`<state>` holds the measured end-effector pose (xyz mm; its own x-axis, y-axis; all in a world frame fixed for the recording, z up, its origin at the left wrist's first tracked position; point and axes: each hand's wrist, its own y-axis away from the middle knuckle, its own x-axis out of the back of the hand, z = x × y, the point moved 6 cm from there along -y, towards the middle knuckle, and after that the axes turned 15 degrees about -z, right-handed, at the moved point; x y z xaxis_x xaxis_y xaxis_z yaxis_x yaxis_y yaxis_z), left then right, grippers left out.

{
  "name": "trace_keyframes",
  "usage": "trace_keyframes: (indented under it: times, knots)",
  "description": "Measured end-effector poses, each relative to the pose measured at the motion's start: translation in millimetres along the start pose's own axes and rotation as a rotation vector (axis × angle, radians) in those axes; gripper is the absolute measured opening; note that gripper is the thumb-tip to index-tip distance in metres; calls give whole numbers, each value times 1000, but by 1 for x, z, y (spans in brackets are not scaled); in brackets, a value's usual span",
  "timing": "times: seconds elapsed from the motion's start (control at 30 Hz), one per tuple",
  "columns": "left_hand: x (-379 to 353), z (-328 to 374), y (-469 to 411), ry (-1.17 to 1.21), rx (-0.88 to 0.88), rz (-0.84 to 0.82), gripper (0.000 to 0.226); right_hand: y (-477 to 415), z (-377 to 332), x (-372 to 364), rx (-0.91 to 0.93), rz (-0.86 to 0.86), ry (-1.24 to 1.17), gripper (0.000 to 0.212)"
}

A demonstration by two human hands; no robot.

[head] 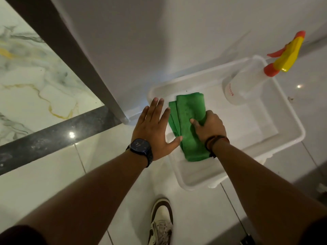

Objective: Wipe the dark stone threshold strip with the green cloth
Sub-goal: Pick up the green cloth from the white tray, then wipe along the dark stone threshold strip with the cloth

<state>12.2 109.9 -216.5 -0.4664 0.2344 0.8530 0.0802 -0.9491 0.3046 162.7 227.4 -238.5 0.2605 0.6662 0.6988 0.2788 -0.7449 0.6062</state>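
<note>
Below me, my shoe (161,221) stands on the pale floor tiles (58,174). Further out, my right hand (209,127) is clenched around the folded green cloth (187,117), which lies in the white tray (292,128). My left hand (154,128) is spread flat with nothing in it, its thumb touching the cloth's edge. Beside the cloth in the tray lies a spray bottle (247,85). Off to the left runs the dark threshold strip (53,138), well apart from the cloth

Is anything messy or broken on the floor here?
Nothing looks broken or spilled. The dark threshold strip shows pale dusty smudges, so it looks unwiped. The spray bottle lies tipped on its side in the white tray, not upright.
</note>
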Motion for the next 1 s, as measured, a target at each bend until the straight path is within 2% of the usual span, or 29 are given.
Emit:
trace_keyframes:
  times: [0.07,0.2,0.37,0.5,0.6,0.73,0.83,1.0]
  knots:
    - [12,0,8,31,-30,-5,90,13,-17,4,91,-35,81,29]
    - [59,-16,44,105,-24,-25,83,60,-71,19,256,-132,234,26]
    - [119,-74,118,120,56,-36,74,122,-155,13,325,-163,95,26]
    - [137,-155,175,74,143,-60,76,146,-228,-54,350,-224,-13,26]
    - [111,-231,199,45,244,-83,80,127,-266,-135,362,-285,-65,25]
    - [36,-338,207,23,351,-56,79,60,-293,-268,389,-391,-16,25]
    - [-26,-407,196,-7,398,-37,80,3,-303,-350,427,-395,23,22]
    - [-120,-507,173,-17,491,-25,91,-89,-308,-442,467,-396,-88,23]
